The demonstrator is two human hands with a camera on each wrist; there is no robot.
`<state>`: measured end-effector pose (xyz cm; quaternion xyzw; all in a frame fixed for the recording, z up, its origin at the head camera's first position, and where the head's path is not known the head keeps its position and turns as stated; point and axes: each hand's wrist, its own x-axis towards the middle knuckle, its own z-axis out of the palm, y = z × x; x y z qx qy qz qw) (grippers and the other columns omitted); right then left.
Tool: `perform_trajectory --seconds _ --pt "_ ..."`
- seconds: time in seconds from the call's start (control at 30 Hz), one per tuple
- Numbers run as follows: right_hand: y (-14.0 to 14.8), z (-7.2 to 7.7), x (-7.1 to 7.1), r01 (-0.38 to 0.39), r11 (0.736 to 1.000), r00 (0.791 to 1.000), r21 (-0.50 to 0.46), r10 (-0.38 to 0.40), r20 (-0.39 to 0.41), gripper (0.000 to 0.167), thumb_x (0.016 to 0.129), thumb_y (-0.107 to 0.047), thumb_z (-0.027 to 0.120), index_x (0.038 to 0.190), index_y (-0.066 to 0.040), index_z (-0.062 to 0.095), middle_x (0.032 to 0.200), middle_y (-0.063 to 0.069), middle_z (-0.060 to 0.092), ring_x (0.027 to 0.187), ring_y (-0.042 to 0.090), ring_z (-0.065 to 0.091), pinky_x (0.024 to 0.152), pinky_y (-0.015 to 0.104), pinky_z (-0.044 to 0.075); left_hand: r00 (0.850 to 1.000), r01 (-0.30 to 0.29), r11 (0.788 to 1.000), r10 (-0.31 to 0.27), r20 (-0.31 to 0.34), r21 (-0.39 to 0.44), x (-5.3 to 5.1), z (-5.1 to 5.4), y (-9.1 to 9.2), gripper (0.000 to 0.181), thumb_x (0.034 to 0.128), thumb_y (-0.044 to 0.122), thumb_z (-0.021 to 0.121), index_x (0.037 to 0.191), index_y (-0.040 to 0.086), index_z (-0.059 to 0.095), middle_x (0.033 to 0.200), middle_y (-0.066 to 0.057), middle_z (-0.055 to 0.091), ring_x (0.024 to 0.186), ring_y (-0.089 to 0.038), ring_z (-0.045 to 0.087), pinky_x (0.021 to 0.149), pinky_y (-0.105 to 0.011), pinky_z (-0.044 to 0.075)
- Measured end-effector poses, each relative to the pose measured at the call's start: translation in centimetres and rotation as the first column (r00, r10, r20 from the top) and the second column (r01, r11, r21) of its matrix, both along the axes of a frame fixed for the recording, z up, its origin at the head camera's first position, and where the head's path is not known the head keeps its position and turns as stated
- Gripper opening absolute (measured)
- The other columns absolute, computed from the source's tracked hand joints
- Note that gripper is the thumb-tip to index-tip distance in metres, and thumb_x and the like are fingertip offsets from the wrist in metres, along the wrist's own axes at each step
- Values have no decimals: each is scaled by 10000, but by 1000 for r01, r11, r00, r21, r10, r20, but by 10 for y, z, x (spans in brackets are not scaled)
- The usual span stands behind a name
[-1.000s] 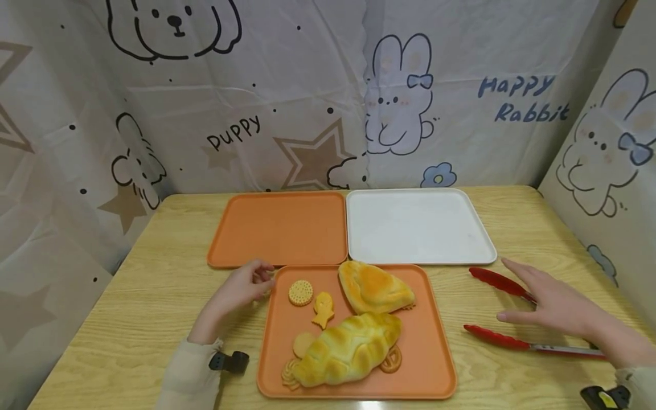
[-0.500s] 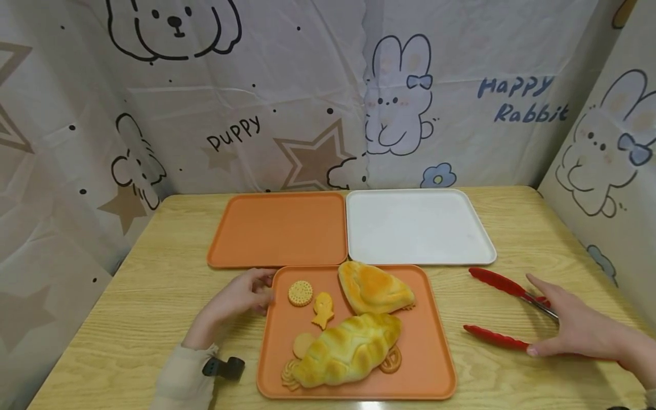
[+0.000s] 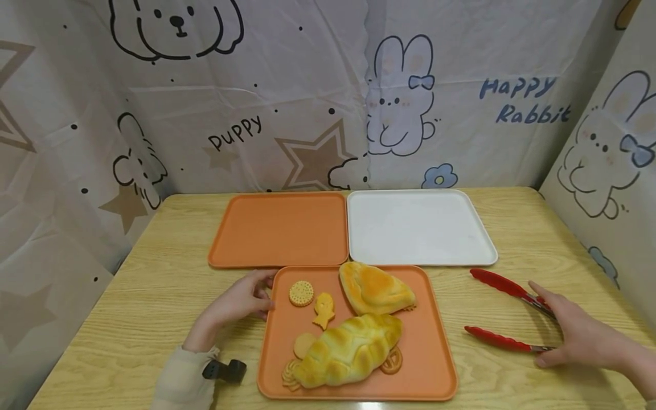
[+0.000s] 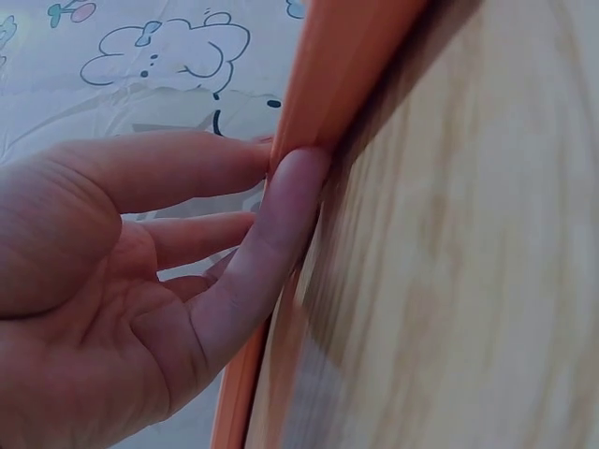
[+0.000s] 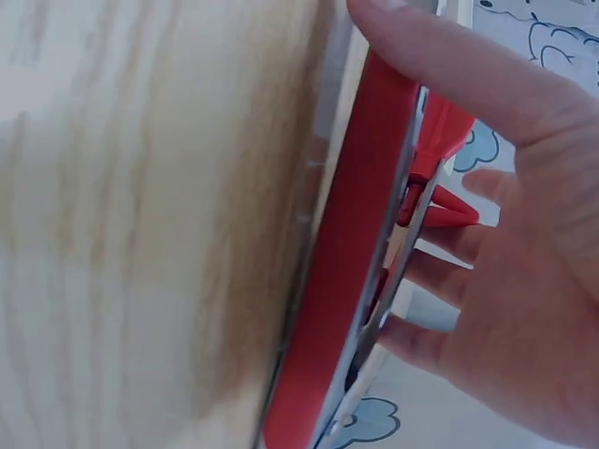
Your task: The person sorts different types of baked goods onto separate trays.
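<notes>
My left hand [image 3: 233, 304] is at the left rim of the near orange tray [image 3: 430, 364]. In the left wrist view, thumb and index finger pinch the tray's edge [image 4: 351, 65]. On that tray lie a braided bread [image 3: 353, 350], a triangular bread [image 3: 376, 287], a round cracker [image 3: 301, 293], a fish-shaped biscuit [image 3: 324, 310] and a pretzel biscuit [image 3: 392, 361]. On the right, my right hand [image 3: 589, 336] holds red-tipped tongs [image 3: 497, 339] with thumb and fingers on opposite sides. The tongs' arms are spread; the right wrist view shows their red handle [image 5: 346, 253].
Behind the near tray stand another orange tray [image 3: 279, 228] and a white tray [image 3: 420, 228], side by side. A round cookie [image 3: 303, 344] and a swirl cookie [image 3: 290, 374] are partly covered by the braided bread. A printed cloth [image 3: 318, 74] hangs around the wooden table [image 3: 154, 319].
My left hand has moved onto the tray's rim. My right hand has moved back along the tongs and come down around them. The food has stayed put.
</notes>
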<state>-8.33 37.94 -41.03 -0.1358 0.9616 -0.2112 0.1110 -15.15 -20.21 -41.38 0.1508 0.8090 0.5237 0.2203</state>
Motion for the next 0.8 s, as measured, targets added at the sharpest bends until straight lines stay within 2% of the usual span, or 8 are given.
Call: perform_trajectory --seconds 0.2,0.27,0.33,0.43,0.5,0.57,0.63,0.8 --pt "0 -1 1 13 998 999 59 -10 -45 1237 476 -446 850 1402 53 199 1238 321 380 1085 446 371 816 564 353 1000 4 1000 -4 19 1 0 0 1 643 838 -38 550 1405 -36 245 1142 -250 414 775 -211 574 592 -350 554" --pt "1 -2 0 16 996 998 83 -10 -67 1189 478 -488 838 1369 57 268 1224 285 412 1085 412 389 850 425 371 1000 6 1000 -6 22 0 0 -1 1 648 841 -38 547 1409 -37 234 1145 -248 407 780 -216 571 595 -352 554" --pt "2 -2 0 17 994 997 107 -8 -83 1148 482 -511 829 1343 47 314 1207 250 441 1078 381 409 819 341 369 1000 9 1000 -9 25 0 0 -2 0 650 842 -36 548 1412 -27 235 1145 -244 407 783 -224 569 594 -354 554" --pt "2 0 -1 17 992 996 126 -6 -93 1129 480 -532 822 1322 47 343 1182 231 464 1062 369 432 793 302 383 1000 25 1000 -25 16 8 -1 -2 1 649 839 -36 554 1411 -16 247 1130 -245 413 768 -228 570 581 -358 553" --pt "2 1 -2 16 991 996 130 -4 -91 1126 479 -532 823 1318 50 350 1181 231 468 1065 374 442 786 322 397 999 37 999 -37 8 12 -1 -1 1 650 835 -36 563 1409 -3 260 1118 -243 418 753 -231 571 569 -362 552" --pt "2 2 -2 12 992 996 128 0 -91 1126 478 -543 818 1317 49 358 1179 224 471 1064 372 453 775 270 404 999 46 999 -46 0 8 -1 -1 0 661 824 -32 579 1407 8 270 1111 -234 413 746 -229 563 558 -365 550" --pt "1 4 -2 13 992 995 128 0 -102 1112 481 -563 810 1316 28 375 1190 194 475 1066 332 460 718 161 358 999 52 999 -52 -1 -3 0 -2 -1 679 815 -17 602 1406 17 271 1111 -222 399 764 -229 547 559 -364 550" --pt "-7 11 -2 22 994 990 110 -7 -139 1023 521 -519 818 1328 -56 393 1180 110 482 1011 162 457 708 136 374 998 62 998 -62 2 -24 1 -4 -5 770 792 44 662 1428 49 228 1161 -192 342 865 -243 487 595 -348 551"
